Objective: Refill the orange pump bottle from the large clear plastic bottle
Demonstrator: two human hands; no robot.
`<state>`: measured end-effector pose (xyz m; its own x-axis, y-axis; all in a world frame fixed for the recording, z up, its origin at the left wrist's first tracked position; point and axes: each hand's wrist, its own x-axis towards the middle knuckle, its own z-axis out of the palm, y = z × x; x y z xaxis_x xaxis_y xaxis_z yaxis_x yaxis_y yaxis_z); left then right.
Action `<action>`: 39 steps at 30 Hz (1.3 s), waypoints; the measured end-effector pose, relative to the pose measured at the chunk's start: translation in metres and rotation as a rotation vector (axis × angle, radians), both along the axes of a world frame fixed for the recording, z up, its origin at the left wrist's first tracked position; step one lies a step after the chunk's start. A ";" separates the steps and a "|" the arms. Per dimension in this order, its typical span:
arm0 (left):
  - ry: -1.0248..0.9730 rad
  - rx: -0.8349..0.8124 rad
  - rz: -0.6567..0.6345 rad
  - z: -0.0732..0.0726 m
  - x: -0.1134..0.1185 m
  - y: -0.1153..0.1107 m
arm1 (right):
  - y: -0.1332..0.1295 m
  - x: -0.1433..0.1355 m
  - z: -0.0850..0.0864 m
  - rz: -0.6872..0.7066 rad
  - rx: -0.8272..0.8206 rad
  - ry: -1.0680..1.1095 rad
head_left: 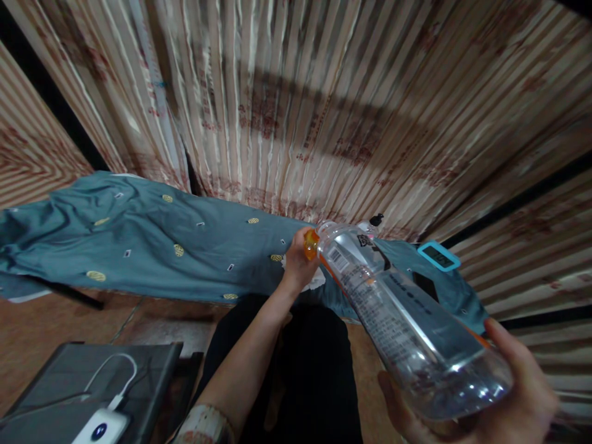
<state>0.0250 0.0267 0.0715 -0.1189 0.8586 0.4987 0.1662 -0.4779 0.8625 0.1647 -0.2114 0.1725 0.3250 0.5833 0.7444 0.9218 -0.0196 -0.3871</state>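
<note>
A large clear plastic bottle (407, 320) with a printed label is held tilted, its neck up and to the left, its base at the lower right. My right hand (522, 388) is wrapped around the base. Near the bottle's neck, my left hand (298, 259) has its fingers closed on an orange cap (311, 244); whether the cap is fully off the neck is not clear. A white crumpled tissue (317, 280) lies on the cloth just behind my left hand.
A teal cloth with pineapple prints (152, 246) covers the long table. Beyond the bottle are a black pump top (377, 219), a blue-framed clock (439, 256) and a dark flat object (424, 287). A white power bank (104, 427) with a cable lies on a grey stool (152, 376). Curtains hang behind.
</note>
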 end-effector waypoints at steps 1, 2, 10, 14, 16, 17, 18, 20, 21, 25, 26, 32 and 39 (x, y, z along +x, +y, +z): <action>-0.002 0.001 -0.001 0.000 0.000 0.000 | 0.000 -0.001 0.001 0.011 -0.004 0.002; -0.004 0.003 -0.002 0.000 0.000 0.000 | 0.000 0.000 0.001 0.036 -0.002 -0.003; 0.006 -0.007 -0.014 0.002 -0.001 -0.001 | 0.001 0.009 -0.004 0.120 0.014 -0.053; -0.002 -0.001 -0.001 0.001 0.000 0.000 | 0.003 -0.010 0.002 0.058 0.004 -0.017; -0.003 -0.004 0.003 0.001 0.000 0.000 | 0.003 -0.015 0.005 0.049 -0.006 -0.002; -0.001 -0.006 0.002 0.001 0.000 0.000 | 0.003 -0.015 0.005 0.045 -0.009 -0.009; 0.001 -0.008 -0.001 0.002 0.000 0.000 | 0.002 -0.014 0.005 0.042 -0.012 -0.012; 0.006 -0.009 -0.010 0.002 -0.001 0.000 | 0.001 -0.010 0.004 0.013 -0.017 0.008; 0.006 -0.007 -0.016 0.002 -0.001 0.000 | 0.000 -0.007 0.002 0.008 -0.018 0.039; 0.003 0.000 -0.008 0.001 -0.001 -0.001 | 0.001 -0.002 -0.002 0.082 0.013 0.070; 0.003 -0.001 -0.004 0.001 -0.001 -0.001 | 0.002 -0.002 -0.002 0.098 0.025 0.040; -0.004 -0.003 -0.009 0.001 0.000 0.000 | 0.005 -0.001 0.001 0.103 0.026 -0.122; -0.010 -0.001 -0.012 0.001 0.000 0.000 | 0.001 0.005 -0.001 0.085 0.002 -0.163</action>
<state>0.0253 0.0271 0.0728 -0.1136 0.8606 0.4964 0.1517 -0.4787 0.8648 0.1697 -0.2101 0.1713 0.1493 0.6022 0.7843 0.9707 0.0619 -0.2323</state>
